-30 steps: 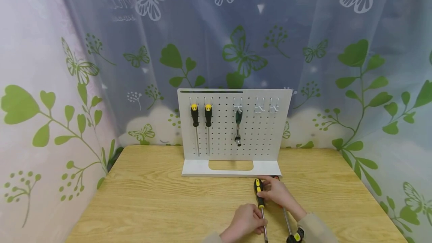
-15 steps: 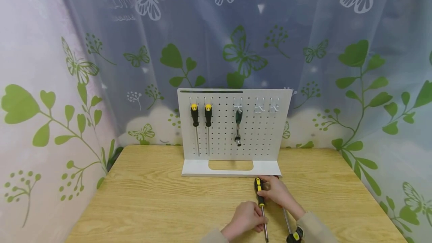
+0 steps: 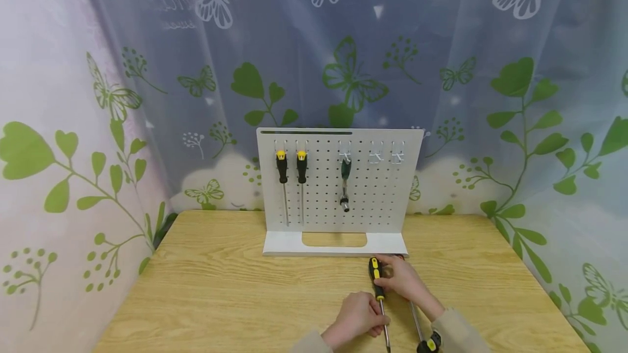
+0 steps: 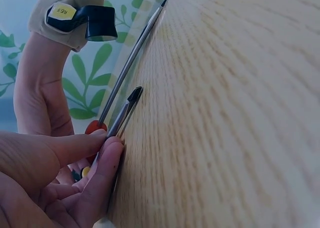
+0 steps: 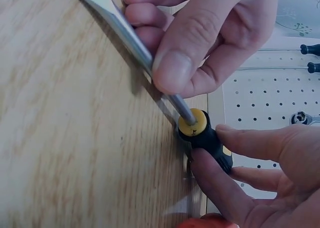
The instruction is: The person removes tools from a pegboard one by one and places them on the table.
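At wooden table (image 3: 221,287), near white pegboard's (image 3: 324,200) right end: gripping screwdriver (image 3: 379,294) two-handed.
With curled right hand (image 3: 404,278), pinching far handle (image 3: 375,271); with curled left hand (image 3: 357,315), near shank (image 3: 382,311); possibly touching table, hard to see. Likely at pickup; calling next for firm handle hold.

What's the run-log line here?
left grip: pinches screwdriver shaft | right grip: holds its handle | table: second screwdriver | pegboard: two screwdrivers, green-handled tool hung

Behind the held screwdriver (image 3: 379,292) stands the pegboard (image 3: 324,195).
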`<act>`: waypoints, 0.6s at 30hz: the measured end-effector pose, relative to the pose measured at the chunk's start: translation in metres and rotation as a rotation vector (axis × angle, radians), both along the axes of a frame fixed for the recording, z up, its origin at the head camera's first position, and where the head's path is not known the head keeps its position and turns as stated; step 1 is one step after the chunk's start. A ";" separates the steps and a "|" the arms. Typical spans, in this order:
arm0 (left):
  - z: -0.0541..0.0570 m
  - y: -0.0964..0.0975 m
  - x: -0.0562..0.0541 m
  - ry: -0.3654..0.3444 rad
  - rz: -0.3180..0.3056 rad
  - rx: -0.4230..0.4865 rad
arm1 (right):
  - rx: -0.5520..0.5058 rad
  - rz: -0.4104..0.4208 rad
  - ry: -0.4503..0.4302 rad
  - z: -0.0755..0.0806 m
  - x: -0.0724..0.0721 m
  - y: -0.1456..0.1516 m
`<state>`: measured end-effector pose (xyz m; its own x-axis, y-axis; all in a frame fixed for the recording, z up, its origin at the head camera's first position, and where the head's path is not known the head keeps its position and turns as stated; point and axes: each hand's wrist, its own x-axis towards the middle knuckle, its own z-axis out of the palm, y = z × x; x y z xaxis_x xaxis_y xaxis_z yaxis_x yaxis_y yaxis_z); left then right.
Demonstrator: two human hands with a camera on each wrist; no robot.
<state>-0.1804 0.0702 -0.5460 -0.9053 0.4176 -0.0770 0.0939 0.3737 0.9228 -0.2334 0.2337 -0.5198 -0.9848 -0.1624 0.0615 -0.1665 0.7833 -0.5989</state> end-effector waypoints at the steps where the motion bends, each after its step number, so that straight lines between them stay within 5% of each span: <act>1: 0.000 0.000 0.000 0.003 0.002 -0.001 | -0.001 0.001 -0.002 0.000 0.000 0.000; 18: 0.002 -0.012 0.000 0.005 0.025 0.082 | -0.123 -0.029 -0.067 -0.004 0.003 -0.001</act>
